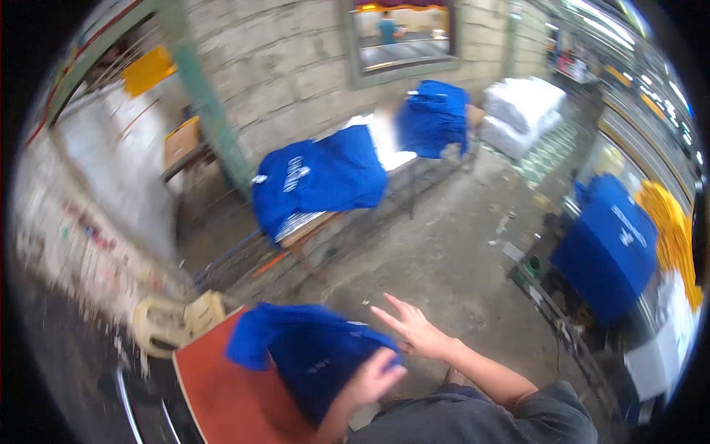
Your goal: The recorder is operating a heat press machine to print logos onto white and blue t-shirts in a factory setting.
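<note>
A blue shirt (pixel 310 351) lies draped over a red-orange board (pixel 222 385) at the bottom of the view. My left hand (pixel 375 377) is closed on the shirt's right edge. Just beyond it my right hand (pixel 414 331) hovers with fingers spread and nothing in it, close to the same edge of the shirt, above the concrete floor. My grey sleeve (pixel 473 418) fills the lower right.
A low bench (pixel 307 229) ahead carries blue shirts (pixel 318 177), white cloth and more blue shirts (pixel 436 115). White sacks (pixel 521 103) lie behind it. A rack at right holds blue (pixel 610 244) and yellow garments (pixel 669 222). A beige plastic stool (pixel 177 318) and a green post (pixel 203 96) stand at left.
</note>
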`<state>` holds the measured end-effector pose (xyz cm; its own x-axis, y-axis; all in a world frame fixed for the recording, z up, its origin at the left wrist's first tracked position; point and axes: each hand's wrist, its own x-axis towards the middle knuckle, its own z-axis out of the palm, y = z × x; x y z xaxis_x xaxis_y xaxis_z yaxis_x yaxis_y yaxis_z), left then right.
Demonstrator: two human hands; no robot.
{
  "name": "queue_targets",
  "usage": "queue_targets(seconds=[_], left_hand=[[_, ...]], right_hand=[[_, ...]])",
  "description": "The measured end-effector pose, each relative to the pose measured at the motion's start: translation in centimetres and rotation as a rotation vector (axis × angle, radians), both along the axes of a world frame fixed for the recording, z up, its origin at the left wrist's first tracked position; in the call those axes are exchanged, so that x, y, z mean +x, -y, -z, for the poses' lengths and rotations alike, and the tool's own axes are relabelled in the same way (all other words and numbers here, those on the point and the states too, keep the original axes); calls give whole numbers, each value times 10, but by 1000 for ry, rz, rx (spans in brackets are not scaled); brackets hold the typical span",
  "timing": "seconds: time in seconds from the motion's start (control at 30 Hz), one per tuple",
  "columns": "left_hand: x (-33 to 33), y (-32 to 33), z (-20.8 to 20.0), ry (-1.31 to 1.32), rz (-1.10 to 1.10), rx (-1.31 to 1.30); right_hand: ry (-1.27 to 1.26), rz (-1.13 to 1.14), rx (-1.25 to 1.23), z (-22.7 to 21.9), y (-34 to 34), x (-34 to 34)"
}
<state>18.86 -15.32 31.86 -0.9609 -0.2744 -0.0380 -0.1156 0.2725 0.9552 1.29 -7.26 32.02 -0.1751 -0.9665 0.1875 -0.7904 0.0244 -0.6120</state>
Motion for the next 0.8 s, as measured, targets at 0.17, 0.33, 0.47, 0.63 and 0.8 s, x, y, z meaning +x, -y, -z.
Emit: queue_targets(seconds=[0.17, 0.33, 0.47, 0.63, 0.8], left_hand=[[-82, -36, -67, 85, 717, 51], [-152, -62, -96, 282, 522, 383], [-252, -79, -93, 250, 656, 25], [-361, -124, -92, 167, 674, -736], [-463, -192, -139, -347, 312, -886]], right_hand=[[-305, 164, -48, 10, -86, -88], [-275, 555, -22, 59, -240, -183], [-114, 906, 86, 56, -372, -206], [-91, 1254, -151, 8, -480, -233], [-410, 1403, -500, -75, -531, -257]])
